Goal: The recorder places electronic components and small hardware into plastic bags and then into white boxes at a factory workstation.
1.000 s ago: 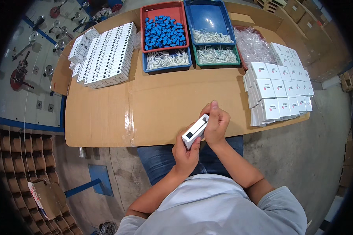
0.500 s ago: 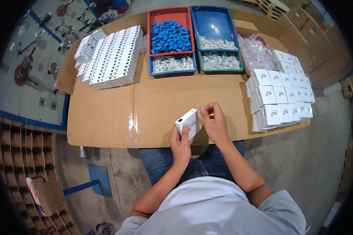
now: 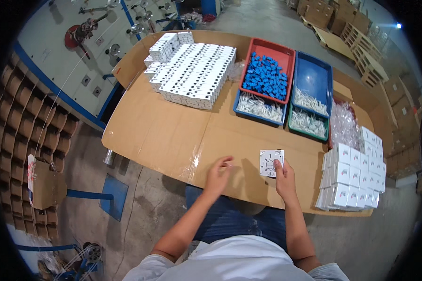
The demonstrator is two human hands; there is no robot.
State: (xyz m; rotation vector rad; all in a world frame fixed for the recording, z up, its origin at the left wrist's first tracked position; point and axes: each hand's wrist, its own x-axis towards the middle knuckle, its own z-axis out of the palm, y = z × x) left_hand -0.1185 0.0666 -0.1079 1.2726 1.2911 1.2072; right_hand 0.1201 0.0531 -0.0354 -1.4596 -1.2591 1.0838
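My right hand (image 3: 286, 181) grips a small flat white box (image 3: 267, 158) by its right edge, thumb on top. The box is held over the cardboard-covered table, and its broad face with dark printed markings is turned up. To the left of it, my left hand (image 3: 218, 176) hovers near the table's front edge with its fingers loosely bent and apart, and nothing shows in it. Nearest to my right hand on the right are stacks of similar white boxes (image 3: 343, 172) with a small printed mark.
Rows of white boxes with black squares (image 3: 197, 70) stand far left on the cardboard (image 3: 169, 136). Behind are a red tray (image 3: 291, 61) of blue plastic pieces, blue trays (image 3: 309, 70) and a green tray (image 3: 309, 134) with white sticks. Clear plastic bags (image 3: 343, 122) lie right of them.
The white box has passed from my left hand to my right and turned to show another face. My left hand has let go and moved left. The view has swung.
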